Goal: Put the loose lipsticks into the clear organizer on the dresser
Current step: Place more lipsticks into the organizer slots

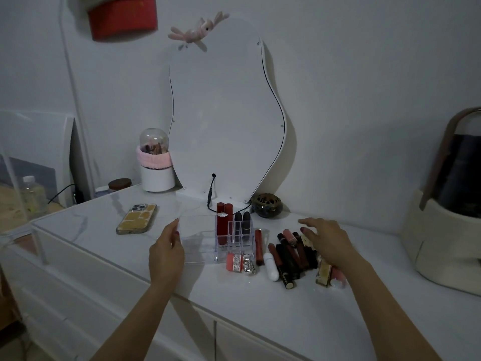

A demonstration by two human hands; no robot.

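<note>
The clear organizer (197, 238) stands on the white dresser (86, 230) in front of the mirror. Two red lipsticks (223, 220) and two dark ones (242, 222) stand upright in its right-hand slots. My left hand (166, 252) holds the organizer's left end, thumb on its upper edge. To the right lies a pile of loose lipsticks (289, 256), dark, red, pink, white and gold, lying flat. My right hand (325, 241) hovers over that pile with fingers spread and holds nothing. A coral tube (233, 261) and a red lipstick (258, 246) lie beside the organizer.
A phone (137, 218) lies face down at the left. A wavy mirror (223, 113) leans on the wall, its cable on the dresser. A brush holder (156, 165), a dark round pot (267, 205) and a cream case (447, 230) at the right stand around.
</note>
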